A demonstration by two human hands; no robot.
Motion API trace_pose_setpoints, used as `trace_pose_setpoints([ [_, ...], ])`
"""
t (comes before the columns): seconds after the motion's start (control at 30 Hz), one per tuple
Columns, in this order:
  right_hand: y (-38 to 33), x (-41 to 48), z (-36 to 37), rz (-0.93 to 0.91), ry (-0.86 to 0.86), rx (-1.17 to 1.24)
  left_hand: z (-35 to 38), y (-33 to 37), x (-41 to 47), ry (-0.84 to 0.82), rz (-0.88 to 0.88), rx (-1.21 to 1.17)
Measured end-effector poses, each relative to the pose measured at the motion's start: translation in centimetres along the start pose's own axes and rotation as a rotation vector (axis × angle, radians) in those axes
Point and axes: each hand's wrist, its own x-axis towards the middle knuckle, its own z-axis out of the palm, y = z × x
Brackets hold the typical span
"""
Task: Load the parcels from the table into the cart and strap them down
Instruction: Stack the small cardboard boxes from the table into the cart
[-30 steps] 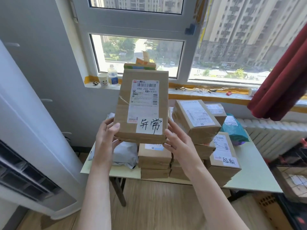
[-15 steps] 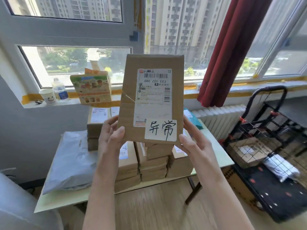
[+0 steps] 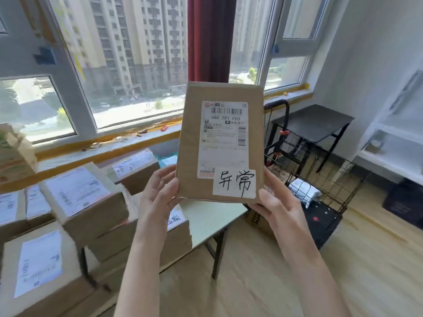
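We see bright daylight through wide windows (image 3: 137, 65), tall apartment blocks (image 3: 142, 42) outside and a dark red curtain (image 3: 210, 37) hanging between the panes. A yellow-edged windowsill (image 3: 128, 144) runs beneath. By the pale wall (image 3: 366, 53) on the right, a small dark table (image 3: 315, 120) and white shelving (image 3: 393, 143) stand on the light wooden floor (image 3: 263, 282).

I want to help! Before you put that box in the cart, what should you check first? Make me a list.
1. Grip: ok; the left hand and right hand hold the box at its lower corners.
2. Nearness: ok; the cart stands right of the table.
3. Room: cannot tell; a wrapped parcel lies in the cart, and the box hides part.
4. Strap ready: cannot tell.
5. Table emptied: not ok; stacked parcels remain.
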Motion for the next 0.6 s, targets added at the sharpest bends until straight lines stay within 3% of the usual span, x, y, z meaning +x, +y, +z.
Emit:
trace_pose_setpoints([
  [0.33,1.0,3.1,-17.4,0.048,0.163,0.026,16.6,-8.3,4.9,-0.164,-0.12,-0.014],
  [0.6,3.3,5.0,-27.2,0.097,0.274,0.012,25.8,-13.8,7.0,-0.239,-0.224,0.01],
])
